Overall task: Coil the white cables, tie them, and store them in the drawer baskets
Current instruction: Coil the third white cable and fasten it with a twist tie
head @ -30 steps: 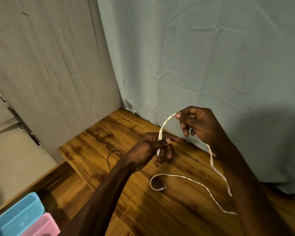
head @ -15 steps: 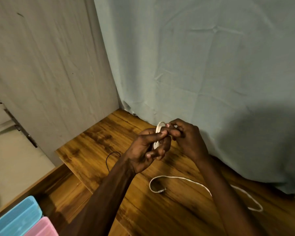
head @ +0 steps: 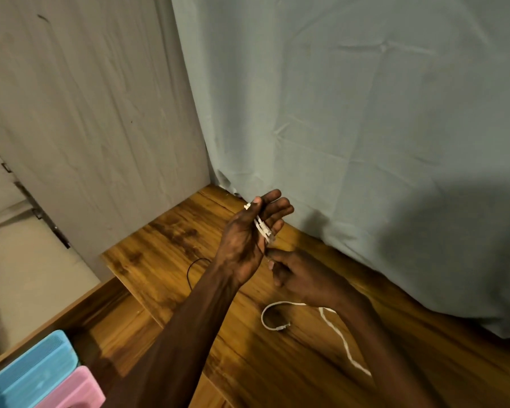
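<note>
My left hand [head: 248, 240] is raised over the desk [head: 165, 260] with its fingers [head: 273, 201] nearly straight and spread, and the first turns of the white cable [head: 262, 228] lie across them, pinned by my thumb near the fingertips. My right hand [head: 304, 275] sits just below, its fingers curled around the strand as it feeds up; the rest of the cable trails behind my right forearm to a loose loop and plug [head: 283, 326] lying on the wood. With my left fingers this open, I judge the turns could slide off or spring apart if the thumb eases. A hard pull from the right could drag the tail and snag the plug. The blue basket [head: 33, 369] and pink basket [head: 74, 390] wait at the lower left, well apart from the cable.
</note>
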